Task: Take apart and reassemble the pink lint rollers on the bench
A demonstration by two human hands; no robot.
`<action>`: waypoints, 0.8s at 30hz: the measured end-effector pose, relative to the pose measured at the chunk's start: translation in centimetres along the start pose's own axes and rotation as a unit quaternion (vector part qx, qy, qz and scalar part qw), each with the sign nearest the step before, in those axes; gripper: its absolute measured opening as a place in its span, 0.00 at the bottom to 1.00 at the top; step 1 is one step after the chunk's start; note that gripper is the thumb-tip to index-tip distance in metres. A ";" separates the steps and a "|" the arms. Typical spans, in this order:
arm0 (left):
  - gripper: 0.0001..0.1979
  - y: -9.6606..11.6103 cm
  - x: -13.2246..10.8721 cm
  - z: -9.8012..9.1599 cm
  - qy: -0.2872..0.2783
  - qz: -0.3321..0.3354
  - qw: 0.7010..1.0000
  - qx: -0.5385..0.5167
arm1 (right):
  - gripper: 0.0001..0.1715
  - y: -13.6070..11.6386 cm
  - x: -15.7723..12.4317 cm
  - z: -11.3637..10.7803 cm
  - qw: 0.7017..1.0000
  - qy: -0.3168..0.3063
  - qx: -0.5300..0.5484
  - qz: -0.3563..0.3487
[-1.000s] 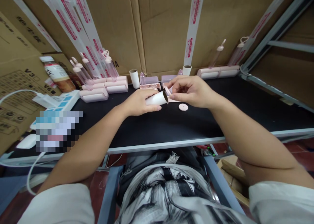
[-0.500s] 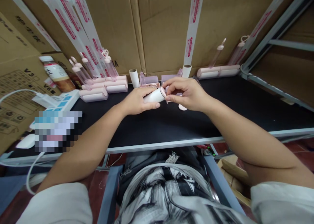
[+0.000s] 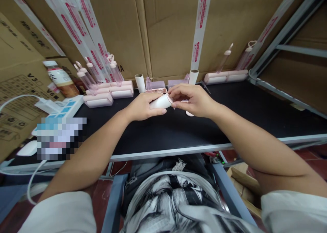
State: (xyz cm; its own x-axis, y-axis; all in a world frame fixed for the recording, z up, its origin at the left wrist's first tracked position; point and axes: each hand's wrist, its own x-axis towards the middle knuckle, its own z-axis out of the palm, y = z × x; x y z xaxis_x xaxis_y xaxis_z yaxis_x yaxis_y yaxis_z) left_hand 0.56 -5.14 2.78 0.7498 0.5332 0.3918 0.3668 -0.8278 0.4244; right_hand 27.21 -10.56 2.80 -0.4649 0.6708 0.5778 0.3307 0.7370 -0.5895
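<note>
My left hand [image 3: 140, 107] is wrapped round a smooth white cylinder [image 3: 160, 101], tilted with its upper end to the right. At that end sits a pale pink cap [image 3: 170, 97], pinched between the thumb and fingers of my right hand [image 3: 192, 98]. The cap lies close against the cylinder's rim. Under my right hand, a small white disc [image 3: 189, 113] rests on the black tabletop [image 3: 163, 134], partly hidden. Just behind my hands stand two white tubes, the left tube [image 3: 140, 83] and the right tube [image 3: 194, 77], with pink and lilac plastic parts [image 3: 156, 86] between them.
Pink cylindrical devices with clear tubes [image 3: 108, 90] line the back left; more pink devices [image 3: 227, 77] lie at the back right. On the left are a drink bottle [image 3: 61, 78], a power strip [image 3: 68, 107] and cables. Cardboard [image 3: 168, 32] walls the back; a metal frame [image 3: 281, 35] bounds the right.
The dark gap between the pink cap and the white cylinder has closed; the cap now sits against the rim. My right fingers have shifted slightly, and the view has moved a little.
</note>
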 end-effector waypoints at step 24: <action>0.40 1.4 0.3 0.1 0.031 -0.053 0.997 -0.055 | 0.27 -0.2 0.6 -2.2 0.996 -0.001 -0.088 0.027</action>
State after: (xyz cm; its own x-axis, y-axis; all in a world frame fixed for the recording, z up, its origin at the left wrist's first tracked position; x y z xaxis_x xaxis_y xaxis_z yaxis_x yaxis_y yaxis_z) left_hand 1.37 -6.11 3.45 0.6742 0.6284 0.3881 0.3771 -0.7447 0.5507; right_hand 28.72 -10.12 4.47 -0.4438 0.7096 0.5473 0.4939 0.7033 -0.5114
